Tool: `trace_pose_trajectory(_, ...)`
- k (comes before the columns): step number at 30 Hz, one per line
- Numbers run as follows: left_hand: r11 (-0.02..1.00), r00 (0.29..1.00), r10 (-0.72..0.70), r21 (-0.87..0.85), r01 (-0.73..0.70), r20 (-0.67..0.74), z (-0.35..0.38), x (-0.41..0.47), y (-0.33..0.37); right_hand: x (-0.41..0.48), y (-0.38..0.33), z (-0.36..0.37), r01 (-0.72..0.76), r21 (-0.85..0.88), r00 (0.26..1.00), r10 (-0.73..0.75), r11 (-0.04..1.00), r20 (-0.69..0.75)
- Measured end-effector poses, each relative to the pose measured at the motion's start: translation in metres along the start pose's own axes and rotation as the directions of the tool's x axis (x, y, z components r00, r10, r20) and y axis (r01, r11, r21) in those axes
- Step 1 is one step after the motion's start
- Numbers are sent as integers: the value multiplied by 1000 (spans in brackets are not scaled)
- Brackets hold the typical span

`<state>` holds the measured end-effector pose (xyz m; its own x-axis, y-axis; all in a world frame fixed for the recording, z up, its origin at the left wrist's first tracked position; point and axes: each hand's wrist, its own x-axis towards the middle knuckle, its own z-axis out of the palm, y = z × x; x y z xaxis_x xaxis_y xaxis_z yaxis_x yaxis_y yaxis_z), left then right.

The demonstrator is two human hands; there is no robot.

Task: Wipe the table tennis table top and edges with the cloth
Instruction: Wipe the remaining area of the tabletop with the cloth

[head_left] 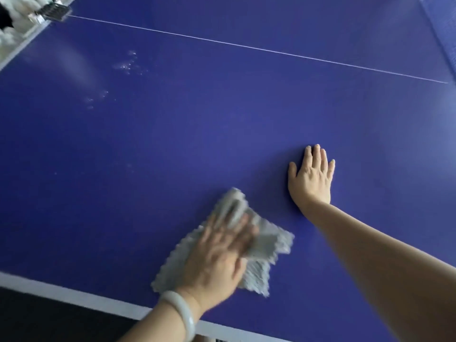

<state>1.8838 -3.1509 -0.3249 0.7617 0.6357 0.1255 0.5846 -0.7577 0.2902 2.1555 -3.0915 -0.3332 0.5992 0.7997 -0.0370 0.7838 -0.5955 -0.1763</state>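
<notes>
Your left hand sits on the grey cloth at the bottom middle of the frame, fingers mostly straight and pressing it onto the blue table, just above the white edge stripe. It's blurry, so I can't tell whether any finger is pinching it. Your right hand lies flat and spread on the table at center right, holding nothing. There are pale smudges at the upper left.
</notes>
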Motion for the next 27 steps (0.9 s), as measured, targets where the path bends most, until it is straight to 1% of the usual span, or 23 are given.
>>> trace_pose_trajectory(2, 988, 988, -144, 46, 147, -53, -13, -4, -37, -2, -5, -3, 3, -60, 999, -1, 998, 37)
trace_pose_trajectory(4, 952, 954, -294, 63, 298, -63, -19, -9, -57, -11, -11, -7, 58, -109, 996, -51, 992, 67)
trace_pose_trajectory(5, 938, 940, -335, 73, 340, -64, -18, -11, -58, -21, -16, -8, 132, -125, 990, -124, 983, 74)
trace_pose_trajectory(6, 932, 935, -348, 88, 352, -62, -15, -12, -58, -35, -24, -7, 237, -113, 971, -230, 965, 70)
trace_pose_trajectory(7, 932, 937, -346, 97, 350, -58, -14, -12, -57, -54, -34, -5, 343, -60, 939, -340, 937, 54)
trace_pose_trajectory(8, 934, 939, -341, 99, 344, -46, -15, -11, -56, -74, -46, -3, 421, 35, 906, -422, 906, 39)
trace_pose_trajectory(9, 936, 942, -335, 102, 336, -27, -18, -11, -56, -93, -61, -1, 426, 165, 898, -438, 889, 38)
trace_pose_trajectory(10, 938, 943, -333, 104, 332, -5, -21, -11, -57, -107, -75, 2, 372, 293, 915, -402, 881, 47)
trace_pose_trajectory(11, 934, 939, -345, 99, 342, 5, -24, -10, -55, -117, -87, 5, 297, 384, 938, -342, 874, 52)
trace_pose_trajectory(13, 915, 917, -398, 64, 398, -14, -26, -12, -43, -125, -99, 8, 172, 466, 977, -212, 868, 34)
trace_pose_trajectory(14, 912, 913, -407, 46, 408, -29, -24, -15, -33, -125, -100, 9, 149, 474, 983, -181, 868, 23)
trace_pose_trajectory(15, 921, 922, -386, 31, 387, -40, -19, -22, -20, -124, -98, 9, 157, 465, 983, -185, 871, 15)
trace_pose_trajectory(16, 942, 941, -335, 10, 336, -43, -14, -31, -9, -124, -95, 10, 189, 441, 976, -217, 878, 12)
trace_pose_trajectory(18, 982, 982, -187, -23, 187, -13, -9, -56, 3, -124, -91, 13, 272, 368, 955, -295, 889, 7)
trace_pose_trajectory(20, 999, 998, -42, 3, 42, 44, -19, -74, -19, -126, -93, 17, 323, 239, 942, -335, 916, 11)
trace_pose_trajectory(21, 999, 997, -19, 30, 16, 77, -28, -81, -39, -128, -95, 19, 334, 170, 939, -342, 927, 19)
trace_pose_trajectory(22, 996, 994, -53, 70, 46, 91, -39, -87, -62, -130, -97, 21, 338, 120, 939, -344, 933, 26)
trace_pose_trajectory(23, 982, 983, -162, 109, 152, 84, -50, -92, -85, -130, -98, 22, 337, 96, 940, -341, 937, 28)
trace_pose_trajectory(24, 939, 945, -325, 132, 317, 45, -60, -97, -107, -130, -98, 22, 329, 94, 943, -333, 940, 26)
trace_pose_trajectory(25, 856, 865, -501, 134, 498, -15, -68, -100, -124, -129, -98, 22, 317, 110, 947, -321, 942, 23)
trace_pose_trajectory(26, 758, 766, -639, 112, 642, -71, -74, -103, -133, -128, -97, 22, 305, 136, 950, -311, 942, 20)
trace_pose_trajectory(27, 681, 685, -720, 76, 728, -108, -73, -102, -134, -128, -96, 22, 295, 164, 953, -301, 941, 15)
